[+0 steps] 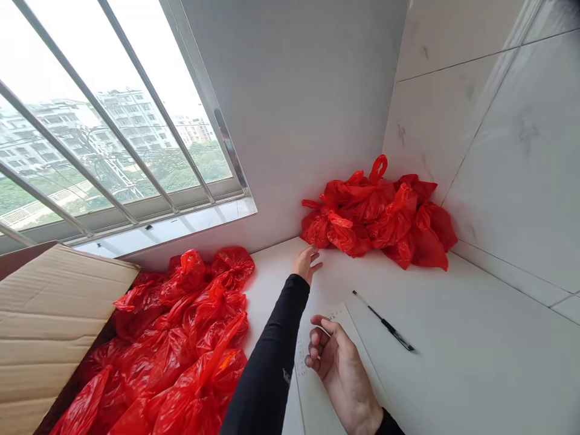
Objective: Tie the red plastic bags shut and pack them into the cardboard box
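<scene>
Left hand: the left hand (306, 263) is stretched forward over the counter (480, 362), at the near left edge of the far heap; its fingers are parted and released, with nothing seen between them. Whether a bag is touched by the fingertips cannot be told.
Left arm: a long black sleeve (267, 350) is worn, marked with a small pale print near the lower end.
Right hand: the right hand (344, 368) is held nearer, above the paper, palm partly turned up; its fingers are loosely curled, and nothing is seen to be grasped. A dark cuff is seen at the wrist.
Far heap: red plastic bags (380, 217) are piled on the counter in the corner, against both walls, some with handle loops standing up.
Left heap: more red bags (181, 338) are massed on the left, just beside a cardboard box (49, 320); whether some lie inside it cannot be told.
Paper: a written sheet (317, 408) is partly covered from view by the right hand.
Pen: a black pen (384, 324) is laid slantwise on the counter, right of the paper.
Window: metal bars (131, 57) are set across it, with pale buildings and greenery seen beyond.
Right wall: glossy, veined tiles (512, 151) are fitted.
</scene>
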The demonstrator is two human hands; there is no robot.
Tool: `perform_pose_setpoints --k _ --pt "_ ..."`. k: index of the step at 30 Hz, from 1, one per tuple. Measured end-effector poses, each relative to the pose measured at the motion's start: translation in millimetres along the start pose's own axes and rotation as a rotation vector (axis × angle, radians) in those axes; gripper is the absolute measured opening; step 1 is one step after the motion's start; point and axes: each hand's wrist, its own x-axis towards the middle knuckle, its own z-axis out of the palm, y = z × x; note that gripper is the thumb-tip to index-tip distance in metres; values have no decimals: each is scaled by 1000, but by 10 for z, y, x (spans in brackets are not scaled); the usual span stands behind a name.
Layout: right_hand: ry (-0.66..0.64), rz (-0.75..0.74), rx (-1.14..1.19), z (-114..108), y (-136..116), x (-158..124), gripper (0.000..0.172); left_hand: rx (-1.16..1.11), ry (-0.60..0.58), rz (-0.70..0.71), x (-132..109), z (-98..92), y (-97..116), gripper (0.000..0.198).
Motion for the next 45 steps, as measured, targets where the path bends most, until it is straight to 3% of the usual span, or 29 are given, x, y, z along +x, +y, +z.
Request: perform_pose_setpoints --k 6,11,18,24,30,38,45 --pt "0 41 5 10 -4 -29 27 -42 -34 -26 -59 -82 34 24" --pt "1 21 -8 -12 13 -3 26 -105 -60 -109 -51 -14 -5 27" --pt "1 12 3 -6 15 -4 22 -181 -32 -95 -77 -3 -30 20" --pt "1 15 7 -26 17 14 22 -236 -36 -168 -38 36 -3 25" --pt "-10 19 37 -43 21 27 21 -336 -32 -77 -115 90 -1 21" --pt "-34 -26 -15 -51 -64 23 33 -368 -127 64 -636 -14 199 13" --pt "-26 22 55 -60 -159 72 47 -298 -246 162 -1574 -302 187 23"
